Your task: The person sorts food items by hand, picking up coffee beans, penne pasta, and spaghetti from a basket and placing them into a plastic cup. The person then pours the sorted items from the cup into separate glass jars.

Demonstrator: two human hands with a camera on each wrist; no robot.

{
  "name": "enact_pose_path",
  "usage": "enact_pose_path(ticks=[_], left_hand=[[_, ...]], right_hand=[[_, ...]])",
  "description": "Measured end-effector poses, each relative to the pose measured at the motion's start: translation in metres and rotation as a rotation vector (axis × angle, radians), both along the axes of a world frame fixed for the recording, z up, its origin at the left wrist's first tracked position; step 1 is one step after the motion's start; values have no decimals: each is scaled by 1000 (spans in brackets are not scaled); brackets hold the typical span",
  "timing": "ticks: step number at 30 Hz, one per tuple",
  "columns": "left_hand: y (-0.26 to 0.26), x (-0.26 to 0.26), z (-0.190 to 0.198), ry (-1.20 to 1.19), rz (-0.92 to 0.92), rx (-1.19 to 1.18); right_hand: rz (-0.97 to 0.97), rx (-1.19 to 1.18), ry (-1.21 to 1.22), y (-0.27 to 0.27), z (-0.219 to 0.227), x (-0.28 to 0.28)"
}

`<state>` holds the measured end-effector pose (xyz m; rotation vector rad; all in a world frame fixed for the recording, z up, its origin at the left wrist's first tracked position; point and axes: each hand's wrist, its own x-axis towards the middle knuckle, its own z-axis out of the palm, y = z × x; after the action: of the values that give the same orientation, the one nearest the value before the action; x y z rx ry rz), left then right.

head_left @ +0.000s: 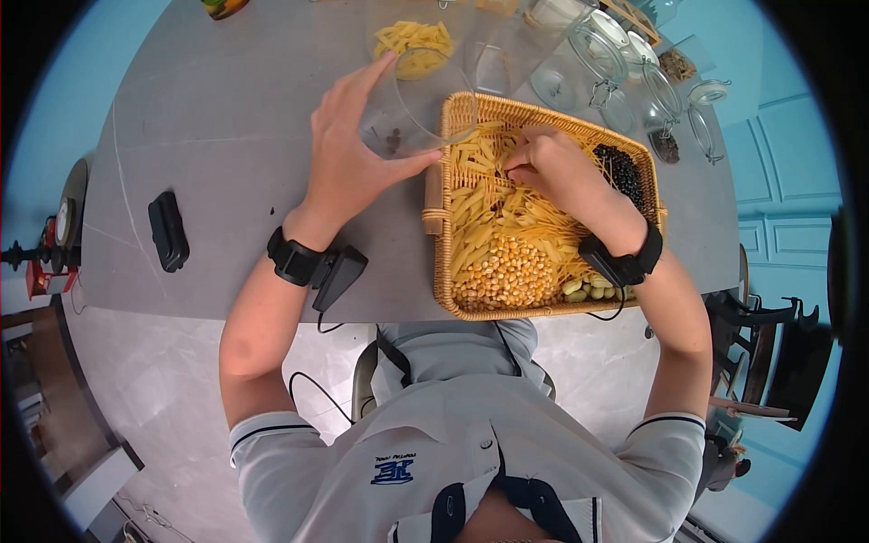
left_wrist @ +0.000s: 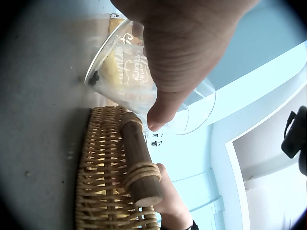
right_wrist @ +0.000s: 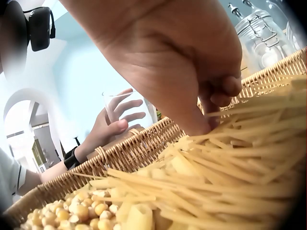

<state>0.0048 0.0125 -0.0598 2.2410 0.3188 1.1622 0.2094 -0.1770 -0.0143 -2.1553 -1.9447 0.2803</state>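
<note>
My left hand (head_left: 342, 154) grips a clear glass container (head_left: 418, 104) beside the basket's left end, thumb on the near side and fingers spread round the far side. A few small dark bits (left_wrist: 94, 77) lie at the bottom of the tilted glass. Over the wicker basket (head_left: 441, 271), my right hand (head_left: 563, 170) bends down with curled fingers, thumb and fingertips among the pasta. Thin pasta strips (right_wrist: 225, 167) lie right under them. I cannot tell what is between the fingertips. Penne (head_left: 471, 231), corn kernels (head_left: 507, 271) and black beans (head_left: 619, 172) fill other parts of the basket.
Behind the glass stands a clear container of penne (head_left: 415, 41). Several clip-top glass jars (head_left: 588, 68) crowd the back right, beyond the basket rim. A black case (head_left: 167, 231) lies at the table's left. Pistachio-like nuts (head_left: 593, 288) fill the basket's near right corner.
</note>
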Motion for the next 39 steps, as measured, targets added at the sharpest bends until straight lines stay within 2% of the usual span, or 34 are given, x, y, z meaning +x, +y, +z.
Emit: enact_pose_path(ticks=[7,13,19,22,25,39], left_hand=[[0,-1,1,6,6,0],[-1,-1,1,5,-1,-4],[1,-1,0,9,3,10],[1,-1,0,13,2,11],[1,-1,0,12,2,14],[0,-2,2,6,-2,19]], right_hand=[[-20,-47,6,2,-4,-1],[18,31,-38,0,-5,-3],[-226,-11,149,7,20,-13],[-119,-106,170,9,17,-7],[81,-51,-21,6,5,-3],[-8,15,0,9,-8,-8]])
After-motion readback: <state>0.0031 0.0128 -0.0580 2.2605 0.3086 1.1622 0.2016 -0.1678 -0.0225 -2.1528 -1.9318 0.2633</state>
